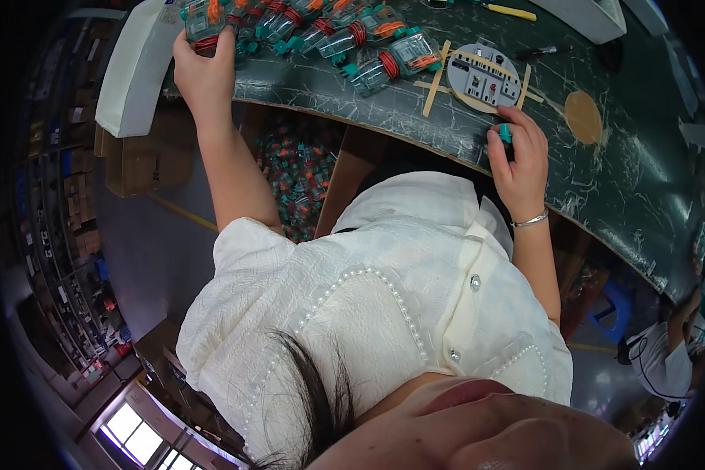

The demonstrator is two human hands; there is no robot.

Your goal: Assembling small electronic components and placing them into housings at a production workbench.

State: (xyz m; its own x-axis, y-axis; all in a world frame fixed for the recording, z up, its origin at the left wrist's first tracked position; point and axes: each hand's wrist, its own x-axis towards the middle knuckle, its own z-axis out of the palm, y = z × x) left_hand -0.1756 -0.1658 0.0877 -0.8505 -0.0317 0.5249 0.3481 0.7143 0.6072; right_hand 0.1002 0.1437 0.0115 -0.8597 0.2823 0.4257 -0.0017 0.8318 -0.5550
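My left hand [204, 74] is at the far left of the table. Its fingers are closed round a clear, boxy plastic unit [204, 22] with orange parts inside and red wire at its lower end. Beside it lie several similar clear units [321, 35] with teal ends and coiled red wires. At the table's near edge, my right hand [523, 164] pinches a small teal plastic piece [505, 133] between thumb and fingers. Just beyond that hand is a round grey fixture [466, 70], with slots and small parts on it and strips of tape across and around it.
White bins stand at the left [125, 94] and far right [583, 16]. A black pen [540, 52] and a yellow-handled tool [511, 11] lie beyond the fixture. Under the table, a carton [338, 184] holds many similar units. Another person [662, 352] is at the right.
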